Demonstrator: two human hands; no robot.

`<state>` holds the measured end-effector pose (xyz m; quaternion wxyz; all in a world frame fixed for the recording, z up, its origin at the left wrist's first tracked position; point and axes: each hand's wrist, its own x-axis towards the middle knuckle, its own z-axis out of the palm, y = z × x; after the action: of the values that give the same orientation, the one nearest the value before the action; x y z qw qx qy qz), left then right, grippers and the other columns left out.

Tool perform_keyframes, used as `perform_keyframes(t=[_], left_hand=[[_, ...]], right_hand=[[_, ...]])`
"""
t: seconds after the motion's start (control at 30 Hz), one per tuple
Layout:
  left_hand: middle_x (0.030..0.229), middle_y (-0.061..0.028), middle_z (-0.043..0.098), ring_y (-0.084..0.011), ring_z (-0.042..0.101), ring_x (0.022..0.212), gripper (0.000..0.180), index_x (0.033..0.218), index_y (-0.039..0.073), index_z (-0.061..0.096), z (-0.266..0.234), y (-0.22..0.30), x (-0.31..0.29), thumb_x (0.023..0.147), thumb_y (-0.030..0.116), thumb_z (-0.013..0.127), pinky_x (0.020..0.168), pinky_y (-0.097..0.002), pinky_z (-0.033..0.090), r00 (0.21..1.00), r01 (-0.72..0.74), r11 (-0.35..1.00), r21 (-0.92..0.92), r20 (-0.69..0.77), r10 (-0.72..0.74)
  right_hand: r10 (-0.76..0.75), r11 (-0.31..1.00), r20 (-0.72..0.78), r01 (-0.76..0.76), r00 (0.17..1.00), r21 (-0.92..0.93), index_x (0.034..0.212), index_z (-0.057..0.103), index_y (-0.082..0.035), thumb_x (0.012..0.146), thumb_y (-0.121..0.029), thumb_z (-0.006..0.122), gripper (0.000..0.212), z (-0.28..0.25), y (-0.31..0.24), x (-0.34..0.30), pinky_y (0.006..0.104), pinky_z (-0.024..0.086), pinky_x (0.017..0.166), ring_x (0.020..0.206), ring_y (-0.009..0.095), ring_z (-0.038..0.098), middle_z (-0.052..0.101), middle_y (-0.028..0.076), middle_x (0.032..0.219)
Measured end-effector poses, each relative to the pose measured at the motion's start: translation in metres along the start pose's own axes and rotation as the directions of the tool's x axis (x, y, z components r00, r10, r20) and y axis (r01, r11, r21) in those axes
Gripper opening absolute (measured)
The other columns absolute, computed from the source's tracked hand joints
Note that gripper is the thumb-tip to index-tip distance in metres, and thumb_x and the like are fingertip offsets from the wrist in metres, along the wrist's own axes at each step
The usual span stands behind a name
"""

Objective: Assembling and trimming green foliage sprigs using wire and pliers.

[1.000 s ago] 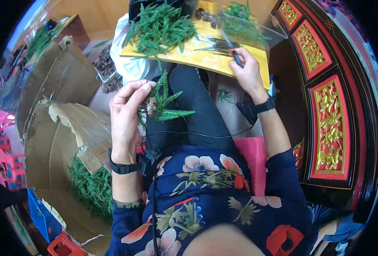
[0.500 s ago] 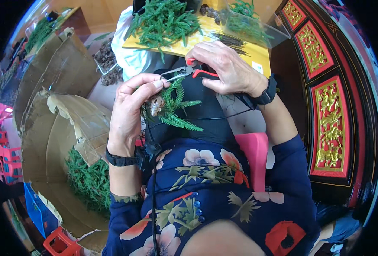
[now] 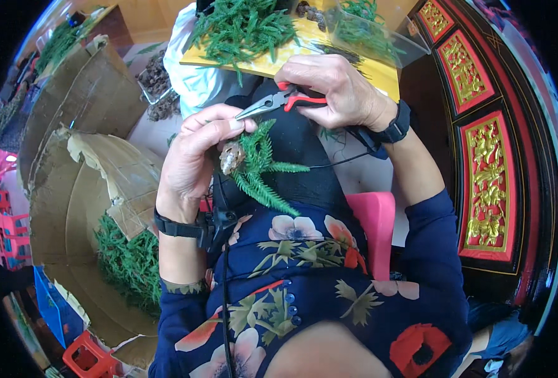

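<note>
My left hand [image 3: 187, 151] pinches the top of a green artificial pine sprig [image 3: 261, 179] between thumb and fingertips. A brown, glossy pine cone [image 3: 231, 157] sits against the sprig, just below the thumb. The sprig's needled branches hang down to the right over my dark-clothed lap. In my right hand [image 3: 345, 94] is a pair of long-nose pliers [image 3: 270, 104] with red handles. Their jaws look nearly together, and the tips reach my left fingertips. Whatever lies right at those tips is too small to make out.
Ahead, a yellow table [image 3: 285, 60] bears a heap of green sprigs [image 3: 244, 31], a clear plastic bin [image 3: 370, 38] and thin dark stems. To the left, a cardboard box [image 3: 71, 252] contains more sprigs. Pine cones [image 3: 159, 85] lie beyond it. Carved panels [image 3: 485, 183] line the right.
The pliers' jaws have come closer together and their tips have shifted slightly left. The sprig has tilted, its lower branches now hanging further down. Both hands still hold the same things.
</note>
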<state>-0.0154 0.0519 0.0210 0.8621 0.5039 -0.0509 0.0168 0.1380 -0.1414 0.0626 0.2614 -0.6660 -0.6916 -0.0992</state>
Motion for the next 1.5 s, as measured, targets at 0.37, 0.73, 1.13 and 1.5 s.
perform_keyframes(t=[0.37, 0.73, 1.13, 1.5], left_hand=[[0.079, 0.0019, 0.060, -0.0045, 0.051, 0.070, 0.008, 0.089, 0.003, 0.064, 0.015, -0.008, 0.005, 0.085, 0.009, 0.060, 0.065, -0.0191, 0.040, 0.974, -0.035, 0.953, 0.300, -0.202, 0.099], [0.085, 0.0024, 0.062, -0.0034, 0.051, 0.078, 0.010, 0.092, 0.001, 0.065, 0.007, -0.014, 0.008, 0.083, 0.005, 0.062, 0.072, -0.0181, 0.040, 0.863, -0.163, 0.829, 0.535, -0.331, 0.383], [0.086, 0.0019, 0.062, -0.0025, 0.052, 0.078, 0.012, 0.095, 0.002, 0.065, 0.013, -0.007, 0.006, 0.084, 0.008, 0.063, 0.072, -0.0178, 0.041, 0.898, -0.131, 0.934, 0.332, -0.361, 0.254], [0.087, -0.0025, 0.066, -0.0040, 0.054, 0.073, 0.012, 0.093, 0.002, 0.064, 0.003, 0.001, 0.003, 0.084, 0.008, 0.058, 0.065, -0.0170, 0.039, 0.989, -0.010, 0.995, -0.097, -0.146, -0.004]], right_hand=[[0.379, 0.925, 0.093, -0.381, 0.921, 0.002, 0.088, 0.055, -0.001, 0.068, -0.011, 0.064, 0.024, -0.006, -0.024, -0.004, 0.0367, 0.045, 0.064, 0.072, 0.033, 0.055, 0.055, 0.015, 0.072], [0.572, 0.804, 0.090, -0.579, 0.815, 0.137, 0.088, 0.056, -0.002, 0.080, -0.023, 0.060, 0.023, 0.001, -0.045, -0.005, 0.0375, 0.043, 0.064, 0.068, 0.034, 0.054, 0.055, 0.016, 0.071], [0.578, 0.814, 0.112, -0.581, 0.809, -0.009, 0.097, 0.053, -0.002, 0.080, -0.020, 0.058, 0.025, 0.014, -0.049, -0.005, 0.0443, 0.044, 0.069, 0.081, 0.038, 0.057, 0.058, 0.019, 0.081], [0.269, 0.959, 0.034, -0.271, 0.963, 0.086, 0.095, 0.052, -0.001, 0.072, -0.008, 0.064, 0.027, 0.010, -0.029, -0.004, 0.0338, 0.043, 0.062, 0.070, 0.030, 0.054, 0.054, 0.014, 0.075]])
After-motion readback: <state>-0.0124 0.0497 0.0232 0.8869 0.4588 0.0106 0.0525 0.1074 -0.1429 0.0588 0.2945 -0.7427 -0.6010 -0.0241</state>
